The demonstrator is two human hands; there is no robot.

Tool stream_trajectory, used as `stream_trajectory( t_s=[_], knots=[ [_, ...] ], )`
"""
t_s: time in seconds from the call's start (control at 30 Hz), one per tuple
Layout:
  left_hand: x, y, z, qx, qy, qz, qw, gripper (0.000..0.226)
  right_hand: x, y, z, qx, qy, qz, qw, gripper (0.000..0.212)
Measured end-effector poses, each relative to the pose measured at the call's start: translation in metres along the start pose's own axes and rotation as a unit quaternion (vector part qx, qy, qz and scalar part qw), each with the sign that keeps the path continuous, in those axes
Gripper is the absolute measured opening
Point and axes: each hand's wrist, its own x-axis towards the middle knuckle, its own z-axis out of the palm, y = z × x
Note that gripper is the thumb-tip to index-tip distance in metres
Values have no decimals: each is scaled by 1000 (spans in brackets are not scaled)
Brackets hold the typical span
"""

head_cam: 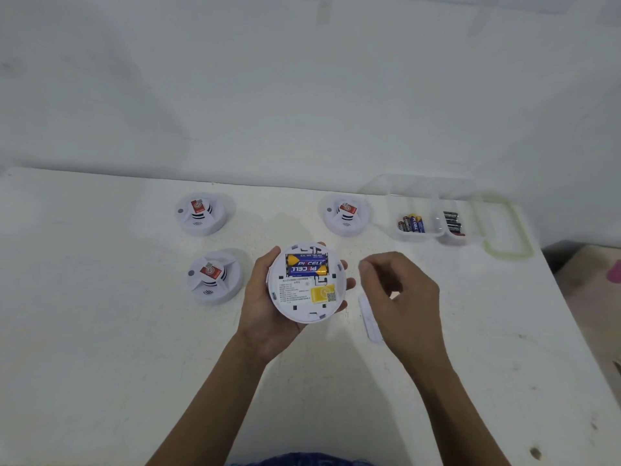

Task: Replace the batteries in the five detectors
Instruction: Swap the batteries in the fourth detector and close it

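My left hand (265, 307) grips a round white detector (305, 294) turned back-side up. Its battery bay is uncovered and holds two blue-and-gold batteries (307, 265). My right hand (403, 297) hovers just right of the detector with curled fingers; whether it pinches anything I cannot tell. Below that hand a white plastic cover (369, 319) lies on the table. Three more detectors stand face up: one at the back left (203, 213), one at the front left (215, 275), one at the back middle (346, 213).
A clear plastic box (433, 206) at the back right holds blue batteries (411, 224) in one compartment and dark batteries (453, 223) in another. Its green-rimmed lid (507, 227) lies beside it. The white table (100, 331) ends at the right, near a wall behind.
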Motion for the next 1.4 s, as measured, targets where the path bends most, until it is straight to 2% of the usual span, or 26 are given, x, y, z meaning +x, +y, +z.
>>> stream_trajectory(
  t_s=[0.1,0.17,0.23,0.3,0.4,0.67,0.87,0.97,1.17,1.3,1.4],
  knots=[
    [-3,-3,4,54,87,79,992,69,-2,-16,3,28,-78,26,996,8],
    [-5,-3,7,72,99,88,989,70,-2,-20,7,50,-136,71,987,12],
    [-5,-3,9,82,96,80,989,69,-2,-21,10,63,-147,99,982,13],
    [-6,-2,8,81,101,81,988,67,-2,-22,13,56,-142,110,982,14],
    [-6,-3,11,72,120,83,987,50,-3,-24,15,48,-133,126,982,15],
    [-3,-4,11,129,158,74,976,54,-5,-30,19,112,-99,223,963,13],
    [4,-3,11,178,159,78,968,50,-3,-32,24,136,-91,242,956,4],
    [4,-2,15,204,158,70,964,53,-4,-30,26,139,-82,249,955,10],
    [2,-4,7,187,199,85,958,45,-4,-35,30,117,-69,235,962,15],
    [2,-6,9,181,182,86,963,45,-5,-39,32,70,-47,197,977,23],
    [0,-5,13,172,180,84,965,47,-7,-41,35,78,-19,167,983,20]
  ],
)
